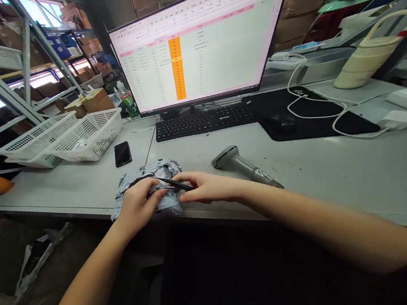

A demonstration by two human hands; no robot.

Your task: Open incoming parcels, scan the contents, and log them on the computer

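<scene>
On the desk's front edge lies a crumpled, light grey plastic package [171,205] with dark print. Something black shows at an opening in it, mostly hidden by my fingers. My left hand [139,202] is closed on the package's left side, thumb and fingers pinching its top. From the right, my right hand [202,187] grips a slim black tool [178,184] with a pointed tip, like a knife or scissors. Its tip points left over the package, near my left fingertips. Whether it touches the plastic I cannot tell.
A grey barcode scanner [240,163] lies right of my hands, and a black phone [122,154] to the left. White baskets [92,136] stand at the back left. Behind are a keyboard [203,121], a monitor [230,65] and a mouse [283,122] near a white cable [313,115].
</scene>
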